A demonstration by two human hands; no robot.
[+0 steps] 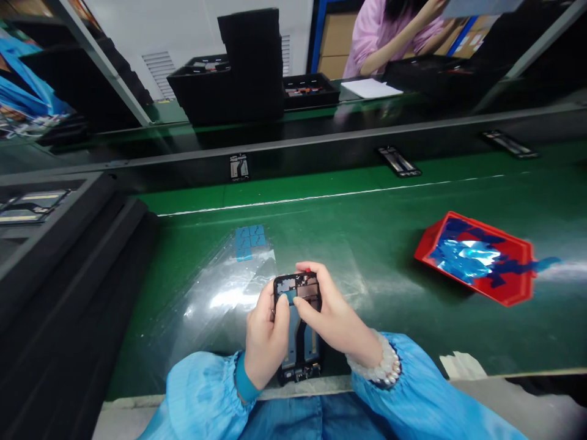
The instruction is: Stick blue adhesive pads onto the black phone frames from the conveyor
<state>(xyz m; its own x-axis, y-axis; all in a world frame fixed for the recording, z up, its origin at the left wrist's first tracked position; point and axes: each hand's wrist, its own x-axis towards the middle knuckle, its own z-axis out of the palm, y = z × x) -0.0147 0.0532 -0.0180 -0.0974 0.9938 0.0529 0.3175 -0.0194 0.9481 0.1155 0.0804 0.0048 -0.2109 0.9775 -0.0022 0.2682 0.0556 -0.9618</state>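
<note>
An opened phone body (301,330) with its inner parts showing is held at the bench's near edge, tilted in both hands. My left hand (267,333) grips its left side, the thumb pressing by a small blue sticker (287,297) near the top. On the right side, my right hand (337,318) is closed around the upper corner, with its thumb beside the same sticker. A bit of red shows at the right fingertips, too small to name. Just beyond lies a clear sheet (208,293) bearing several blue stickers (250,240).
A red bin (504,293) with crumpled blue film stands at the right. Stacked black trays (82,287) rise at the left. Several phone bodies (398,161) lie along the back ledge. Across the bench are black boxes (250,67) and a person in a pink sleeve (367,43).
</note>
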